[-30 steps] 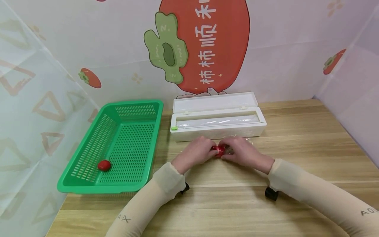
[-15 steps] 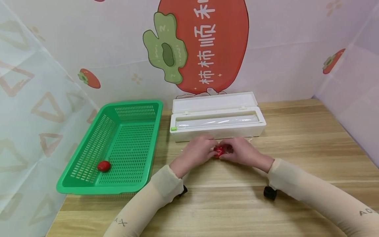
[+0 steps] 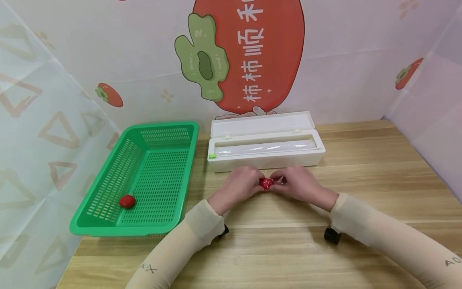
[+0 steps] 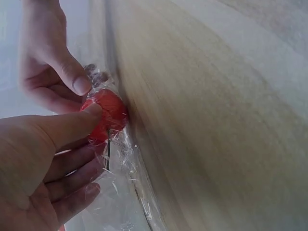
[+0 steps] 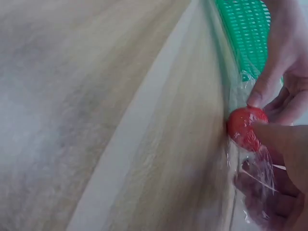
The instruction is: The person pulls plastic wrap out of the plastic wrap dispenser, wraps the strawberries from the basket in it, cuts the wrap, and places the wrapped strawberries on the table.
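Note:
A small round red fruit (image 3: 266,183), wrapped in clear cling film (image 4: 122,185), is between both hands in front of the white box. A thin dark stem-like line runs from it in the left wrist view. The left hand (image 3: 241,184) pinches the fruit from its left side, with the thumb on the wrapped surface. From the right, the right hand (image 3: 298,184) pinches it too, its thumb lying on the film-covered red skin in the right wrist view. Loose, crumpled film hangs about the fingers. Part of the fruit is hidden by the hands.
Behind the hands stands a white cling film box (image 3: 267,161), lid up, with a film roll (image 3: 265,148) inside and a green slider at its left end. At the left, a green basket (image 3: 193,160) holds another red fruit (image 3: 127,201). Printed walls border the wooden table (image 3: 274,249).
Both hands have stayed near the same spot, fingers shifting on the film. The right hand has turned slightly, and more of the red fruit shows between them.

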Tool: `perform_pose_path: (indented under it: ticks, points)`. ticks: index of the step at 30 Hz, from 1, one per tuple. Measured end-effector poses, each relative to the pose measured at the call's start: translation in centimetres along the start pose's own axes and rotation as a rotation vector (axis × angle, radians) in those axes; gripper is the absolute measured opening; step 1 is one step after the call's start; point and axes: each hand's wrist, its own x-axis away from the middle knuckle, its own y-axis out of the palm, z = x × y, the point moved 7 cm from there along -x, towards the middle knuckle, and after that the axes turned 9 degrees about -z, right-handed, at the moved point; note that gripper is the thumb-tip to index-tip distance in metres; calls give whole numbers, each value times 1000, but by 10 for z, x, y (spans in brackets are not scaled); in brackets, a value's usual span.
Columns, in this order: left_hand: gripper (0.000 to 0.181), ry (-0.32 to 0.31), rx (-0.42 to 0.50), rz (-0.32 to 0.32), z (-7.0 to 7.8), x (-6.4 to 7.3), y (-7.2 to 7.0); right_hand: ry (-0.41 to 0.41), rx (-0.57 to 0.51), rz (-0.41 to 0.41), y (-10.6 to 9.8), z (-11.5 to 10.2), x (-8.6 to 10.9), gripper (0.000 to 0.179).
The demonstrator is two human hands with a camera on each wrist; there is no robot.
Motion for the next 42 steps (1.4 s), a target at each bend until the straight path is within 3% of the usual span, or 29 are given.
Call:
perform_pose_path:
  ticks: [4,8,12,20,28,37,42]
  points:
    - [19,-29,21,-29,-4,-2,1,-87,73,82,-5,-10,1,23]
    - [18,-56,29,-51,-7,-3,3,-137,89,76,-2,-14,-2,27]
    - [19,-72,10,-39,-7,-3,3,-111,108,75,1,-11,-4,27]
    - [16,-64,-12,106,-5,0,-7,-90,105,73,-1,-7,-12,18]
    - [20,-75,-7,68,-4,-4,-3,-88,33,47,-1,3,-13,18]
    - [21,-102,16,77,-11,-8,1,-161,77,93,-5,-7,-14,23]
    - [27,-94,41,68,-14,-8,3,-143,86,72,-1,-8,-16,34]
